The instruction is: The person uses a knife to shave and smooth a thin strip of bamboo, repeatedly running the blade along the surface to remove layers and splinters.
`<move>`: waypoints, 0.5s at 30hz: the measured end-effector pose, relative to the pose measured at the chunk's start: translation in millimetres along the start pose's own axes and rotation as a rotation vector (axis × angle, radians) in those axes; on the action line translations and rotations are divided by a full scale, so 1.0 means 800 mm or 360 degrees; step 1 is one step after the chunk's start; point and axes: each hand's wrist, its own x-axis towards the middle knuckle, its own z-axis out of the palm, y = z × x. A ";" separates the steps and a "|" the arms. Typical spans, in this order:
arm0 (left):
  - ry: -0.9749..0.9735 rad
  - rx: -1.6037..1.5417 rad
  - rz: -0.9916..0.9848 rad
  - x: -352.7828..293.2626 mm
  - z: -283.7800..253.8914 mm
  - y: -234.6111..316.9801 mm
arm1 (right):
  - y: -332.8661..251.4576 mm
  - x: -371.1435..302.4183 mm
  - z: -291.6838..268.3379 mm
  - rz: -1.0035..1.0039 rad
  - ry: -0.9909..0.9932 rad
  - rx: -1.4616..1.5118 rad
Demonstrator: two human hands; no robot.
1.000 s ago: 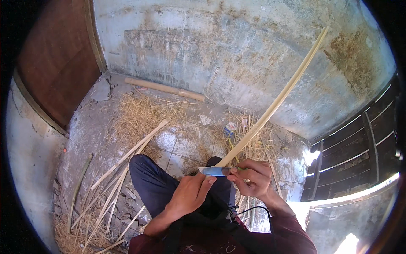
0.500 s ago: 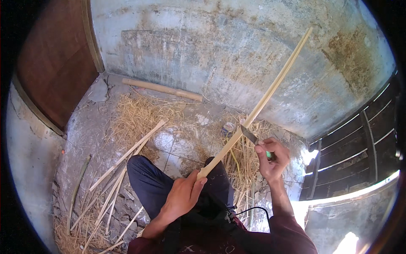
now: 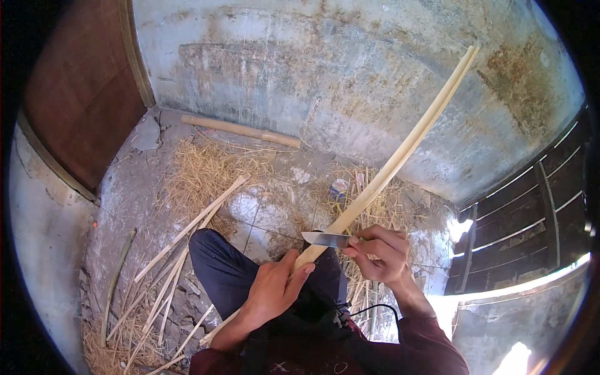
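Note:
A long pale bamboo strip slants from my lap up toward the far right. My left hand is closed round its near part, thumb along the top. In my right hand is a knife, its handle mostly hidden by the fingers. The blade lies across the strip just beyond my left hand, its tip pointing left. A pale strip end shows below my left forearm; whether it belongs to the held strip I cannot tell.
Several split bamboo strips lie on the floor at left, beside a green stick. Shavings are heaped ahead and at right, near a small blue-and-white container. A bamboo pole lies along the stained wall.
My right hand and the knife have moved down and left along the strip, toward my left hand. The blade now lies more level, and the strip has turned, showing a broader face.

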 end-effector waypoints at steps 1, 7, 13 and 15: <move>0.0002 -0.0016 -0.0011 0.001 0.000 0.002 | -0.002 0.000 0.000 0.0016 0.0003 0.0026; 0.0012 -0.0065 -0.0015 0.003 0.001 0.004 | -0.004 -0.001 0.007 0.0025 -0.0003 0.0102; 0.0030 -0.0079 0.0038 0.002 0.000 0.004 | 0.003 -0.007 0.015 -0.0073 0.0071 0.0038; 0.0076 -0.0013 0.0110 0.001 0.001 0.003 | 0.006 -0.010 0.018 -0.0106 0.0111 0.0005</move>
